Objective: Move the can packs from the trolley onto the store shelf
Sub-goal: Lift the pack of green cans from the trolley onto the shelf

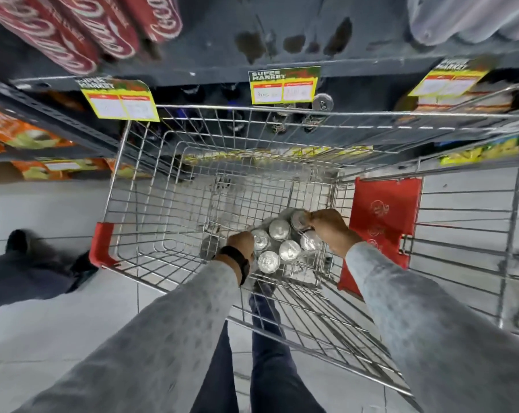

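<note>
At your far left, another person's dark trouser leg and shoe rest on the pale tiled floor, and above them orange packets lie on the lower shelves. Higher up, red cola packs sit on the dark store shelf, which is bare in its middle and carries three yellow price tags along its front edge. Just below that edge is the wire trolley, its red corner guard toward your left side. Your left hand, with a dark watch at the wrist and a grey sleeve behind it, is pressed against the left side of the can pack, fingers curled over the nearest can. The pack stands upright on the trolley floor toward its right near corner, silver can tops facing up in two rows; the wrapping is hard to make out. Your right hand reaches in from the other side, fingers closed over the top of the far right can, so both hands grip the same pack. Beyond your right hand, the red child-seat flap hangs against the trolley's wire back. Blurred pale bottles occupy the shelf's upper right.
</note>
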`<move>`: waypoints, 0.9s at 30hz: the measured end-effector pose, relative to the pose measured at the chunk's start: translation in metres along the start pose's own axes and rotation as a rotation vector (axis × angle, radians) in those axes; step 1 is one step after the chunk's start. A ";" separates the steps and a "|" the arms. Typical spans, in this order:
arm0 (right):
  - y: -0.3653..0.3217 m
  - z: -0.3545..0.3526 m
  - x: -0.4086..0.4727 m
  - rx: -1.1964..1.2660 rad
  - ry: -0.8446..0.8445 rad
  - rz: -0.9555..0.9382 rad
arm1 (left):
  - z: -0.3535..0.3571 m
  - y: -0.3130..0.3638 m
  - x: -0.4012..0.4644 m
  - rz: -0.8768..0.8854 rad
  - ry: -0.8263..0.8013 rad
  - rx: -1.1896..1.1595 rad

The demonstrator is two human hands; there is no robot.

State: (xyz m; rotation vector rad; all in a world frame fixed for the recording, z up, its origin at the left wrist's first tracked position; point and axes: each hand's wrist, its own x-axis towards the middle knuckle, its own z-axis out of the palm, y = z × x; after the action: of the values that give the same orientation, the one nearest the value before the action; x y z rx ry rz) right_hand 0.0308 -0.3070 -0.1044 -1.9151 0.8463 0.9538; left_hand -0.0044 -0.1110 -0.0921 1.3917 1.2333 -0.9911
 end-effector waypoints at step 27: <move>-0.201 -0.156 -0.269 0.578 0.089 -0.458 | -0.127 0.134 -0.308 0.758 -0.047 -0.435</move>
State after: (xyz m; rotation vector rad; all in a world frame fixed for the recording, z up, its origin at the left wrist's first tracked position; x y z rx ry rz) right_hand 0.1108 -0.3008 0.2571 -1.5460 0.6041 0.3013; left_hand 0.0785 -0.0408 0.2505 1.3059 0.7162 -0.2083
